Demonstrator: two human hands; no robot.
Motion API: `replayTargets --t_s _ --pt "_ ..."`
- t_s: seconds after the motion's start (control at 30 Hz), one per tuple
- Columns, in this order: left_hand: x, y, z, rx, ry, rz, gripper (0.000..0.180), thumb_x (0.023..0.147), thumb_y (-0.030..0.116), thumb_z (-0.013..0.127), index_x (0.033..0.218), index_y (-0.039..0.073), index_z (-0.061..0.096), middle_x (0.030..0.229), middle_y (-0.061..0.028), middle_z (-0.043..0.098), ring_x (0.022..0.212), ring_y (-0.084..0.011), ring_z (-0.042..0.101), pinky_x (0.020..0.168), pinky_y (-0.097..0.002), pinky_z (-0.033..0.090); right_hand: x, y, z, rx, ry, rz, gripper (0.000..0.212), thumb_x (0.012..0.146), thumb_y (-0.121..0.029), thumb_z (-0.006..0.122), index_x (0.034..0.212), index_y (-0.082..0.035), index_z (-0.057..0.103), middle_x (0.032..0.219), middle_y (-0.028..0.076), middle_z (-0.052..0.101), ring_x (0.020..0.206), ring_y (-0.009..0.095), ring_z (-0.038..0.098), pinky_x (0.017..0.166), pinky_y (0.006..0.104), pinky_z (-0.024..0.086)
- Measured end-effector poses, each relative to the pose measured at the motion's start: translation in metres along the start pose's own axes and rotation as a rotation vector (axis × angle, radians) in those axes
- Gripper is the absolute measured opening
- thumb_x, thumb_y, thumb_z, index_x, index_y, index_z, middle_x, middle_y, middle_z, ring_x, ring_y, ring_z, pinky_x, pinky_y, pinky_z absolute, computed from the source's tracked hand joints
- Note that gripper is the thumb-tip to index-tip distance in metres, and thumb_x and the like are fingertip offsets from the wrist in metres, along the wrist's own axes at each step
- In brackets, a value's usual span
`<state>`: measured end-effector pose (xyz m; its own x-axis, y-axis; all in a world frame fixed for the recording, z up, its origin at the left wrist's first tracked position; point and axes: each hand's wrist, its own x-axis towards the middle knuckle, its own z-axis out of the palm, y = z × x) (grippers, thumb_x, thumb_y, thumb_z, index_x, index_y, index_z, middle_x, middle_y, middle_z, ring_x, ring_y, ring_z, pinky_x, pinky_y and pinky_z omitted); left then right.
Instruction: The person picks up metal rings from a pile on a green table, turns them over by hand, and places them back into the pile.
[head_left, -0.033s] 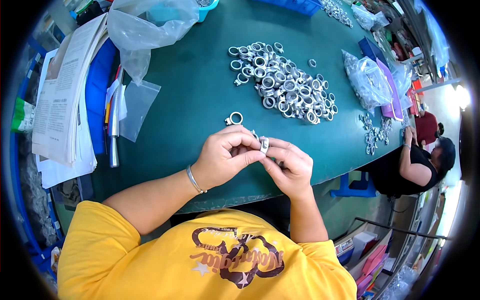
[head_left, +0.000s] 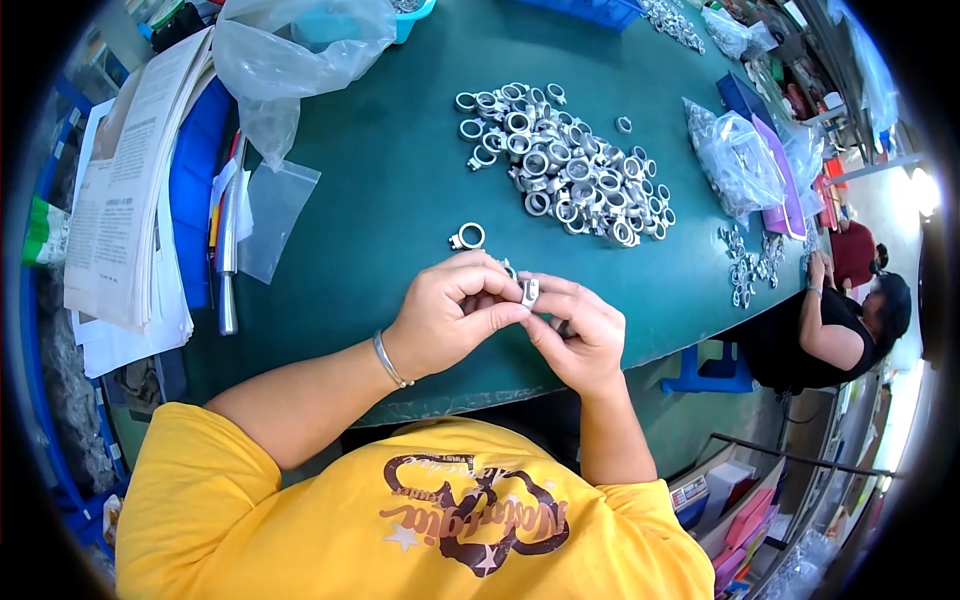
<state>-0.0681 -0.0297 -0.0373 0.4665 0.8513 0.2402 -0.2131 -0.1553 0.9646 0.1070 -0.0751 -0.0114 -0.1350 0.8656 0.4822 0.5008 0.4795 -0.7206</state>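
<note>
My left hand (head_left: 452, 308) and my right hand (head_left: 582, 338) meet above the near part of the green table. Between their fingertips they pinch a small silver metal ring (head_left: 529, 292), seen nearly edge-on. Something dark and small shows between the fingers of my right hand, too hidden to name. Just beyond my left hand, a loose metal ring with a small lug (head_left: 467, 236) lies on the table. Farther off to the right is a heap of similar metal rings (head_left: 580, 172), with one ring (head_left: 624, 125) apart from it.
At left, printed papers (head_left: 135, 190) lean by a blue bin (head_left: 197, 190), near pens and a clear bag (head_left: 283, 215). A plastic bag (head_left: 300, 60) hangs over a turquoise tub. On the right are bagged parts (head_left: 738, 165), a purple tray (head_left: 782, 185), and a seated person (head_left: 835, 335).
</note>
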Motion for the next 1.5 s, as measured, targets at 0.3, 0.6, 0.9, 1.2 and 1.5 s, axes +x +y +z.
replayTargets --t_s 0.3,0.6,0.9,1.2,1.5 --pt "0.002 0.004 0.001 0.217 -0.016 0.197 0.013 0.072 -0.002 0.074 0.082 0.002 0.066 0.081 -0.0051 0.061 0.065 -0.012 0.056 0.056 -0.0221 0.044 -0.007 0.0 -0.007 0.71 0.018 0.755 0.023 0.096 -0.016 0.053 0.097 0.004 0.064 0.069 0.007 0.062 0.049 0.006 0.048 0.046 0.0181 0.037" --pt "0.003 0.006 0.002 0.348 -0.005 0.362 0.013 0.075 -0.004 0.07 0.084 0.003 0.065 0.083 -0.0052 0.061 0.069 -0.0129 0.058 0.059 -0.0236 0.047 -0.015 0.011 0.001 0.925 0.017 0.56 0.022 0.089 -0.008 0.061 0.108 0.003 0.061 0.087 0.01 0.065 0.053 0.006 0.046 0.044 0.0181 0.033" --pt "0.006 -0.004 0.001 -0.102 0.363 0.091 0.017 0.084 -0.004 0.063 0.099 0.001 0.057 0.082 0.0014 0.056 0.066 -0.0015 0.05 0.058 -0.0152 0.041 -0.008 0.034 -0.013 1.314 0.082 0.49 0.014 0.086 -0.007 0.057 0.098 -0.005 0.064 0.081 0.011 0.059 0.065 0.016 0.053 0.042 0.022 0.038" --pt "0.005 -0.01 0.003 -0.055 0.352 0.062 0.01 0.084 -0.001 0.064 0.093 0.002 0.059 0.083 -0.0002 0.057 0.067 -0.0031 0.052 0.058 -0.0166 0.044 0.007 0.007 0.014 -0.032 -0.017 0.29 0.015 0.075 -0.005 0.074 0.086 -0.004 0.066 0.074 0.007 0.061 0.061 0.016 0.057 0.057 0.0276 0.047" --pt "-0.001 0.006 0.001 0.093 0.093 0.021 0.003 0.086 0.002 0.063 0.088 0.0 0.061 0.087 -0.0037 0.056 0.07 -0.007 0.053 0.061 -0.0189 0.044 -0.011 -0.002 0.005 0.616 0.062 0.469 0.011 0.084 -0.006 0.069 0.092 -0.001 0.063 0.081 0.003 0.065 0.063 0.002 0.049 0.053 0.0176 0.04"
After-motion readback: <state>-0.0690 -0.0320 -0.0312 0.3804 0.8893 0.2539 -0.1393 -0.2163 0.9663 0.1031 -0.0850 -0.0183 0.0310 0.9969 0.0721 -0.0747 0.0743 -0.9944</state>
